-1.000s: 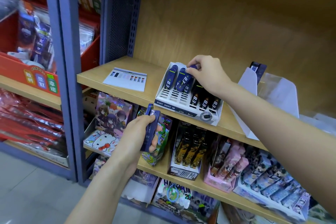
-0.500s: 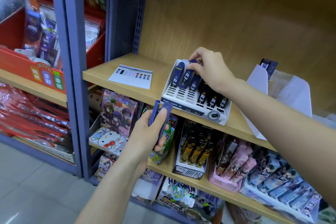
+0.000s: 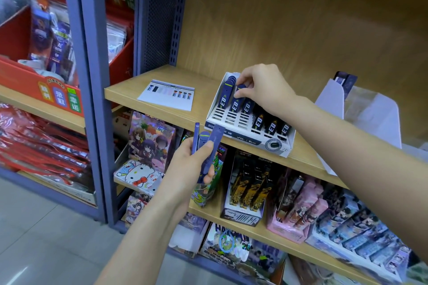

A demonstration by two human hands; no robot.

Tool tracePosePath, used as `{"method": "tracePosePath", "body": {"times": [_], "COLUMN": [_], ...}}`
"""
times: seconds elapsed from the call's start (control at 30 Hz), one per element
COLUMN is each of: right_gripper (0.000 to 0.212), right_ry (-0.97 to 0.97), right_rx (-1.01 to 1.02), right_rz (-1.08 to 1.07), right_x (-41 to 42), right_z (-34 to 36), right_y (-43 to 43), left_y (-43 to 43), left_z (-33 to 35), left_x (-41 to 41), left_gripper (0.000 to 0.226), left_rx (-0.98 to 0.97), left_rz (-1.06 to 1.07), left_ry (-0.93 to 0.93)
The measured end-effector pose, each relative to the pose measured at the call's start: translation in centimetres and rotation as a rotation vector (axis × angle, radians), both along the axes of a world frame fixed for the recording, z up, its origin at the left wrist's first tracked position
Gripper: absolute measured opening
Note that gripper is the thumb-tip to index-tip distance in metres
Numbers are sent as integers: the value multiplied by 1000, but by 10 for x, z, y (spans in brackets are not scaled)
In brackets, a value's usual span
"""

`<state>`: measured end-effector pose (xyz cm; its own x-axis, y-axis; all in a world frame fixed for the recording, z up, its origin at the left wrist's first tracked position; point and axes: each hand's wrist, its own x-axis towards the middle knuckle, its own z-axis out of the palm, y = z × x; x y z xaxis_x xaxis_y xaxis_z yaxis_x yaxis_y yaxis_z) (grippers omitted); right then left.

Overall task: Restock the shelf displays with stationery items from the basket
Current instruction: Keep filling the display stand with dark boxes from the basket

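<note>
Nearest to me, watching over the remote feed, the left hand [image 3: 185,169] is raised just below the edge of the wooden shelf [image 3: 162,78]. Its grip is clamped on a few slim dark-blue packs [image 3: 212,146], the thumb pressed across the front one and their tops fanned apart, pointing up.

Behind that hand, the lower shelf carries a Hello Kitty tin [image 3: 136,174], a black-and-gold pen box [image 3: 247,192] and a pink carton [image 3: 298,213], packed side by side.

On the wooden shelf above stands a white display box [image 3: 252,142] with slotted rows. Blue packs lean in its left rows and black packs [image 3: 269,126] fill its right rows. The right hand [image 3: 261,90] reaches over the box from the right, its grip pinched together, thumb and fingertips, on the top of one blue pack [image 3: 237,99] seated in the second row from the left.

Left of the box and apart from it, a white leaflet [image 3: 168,95] lies flat on the shelf. To the right, a white cardboard stand [image 3: 333,97] rises near the wooden back panel [image 3: 289,18].
</note>
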<state>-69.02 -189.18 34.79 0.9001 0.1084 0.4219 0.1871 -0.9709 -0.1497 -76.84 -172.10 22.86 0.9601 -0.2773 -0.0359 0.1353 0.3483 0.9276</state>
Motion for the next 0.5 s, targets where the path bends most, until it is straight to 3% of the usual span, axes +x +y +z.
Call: {"method": "tracePosePath", "body": {"times": [0.23,0.33,0.4,0.5], "right_gripper": [14,23,32,35], "right_ry": [-104,-173,-109,150], "right_rx": [-166,-98,25,148], "right_rz": [-77,-32,47,126], "right_x": [-6,-25,-43,-71], "right_z": [-3,-10,-17,-26], "right_y": [7,13,20,33], "left_y": [2,4,4,4], "left_z": [2,3,3,4], "left_x": [-3,-4,-4,-4], "left_gripper": [18,14,13,13], "left_rx": [-27,-19,-10,3], "left_rz": [20,51,76,103], "left_ry": [-86,-118,-139,-171]}}
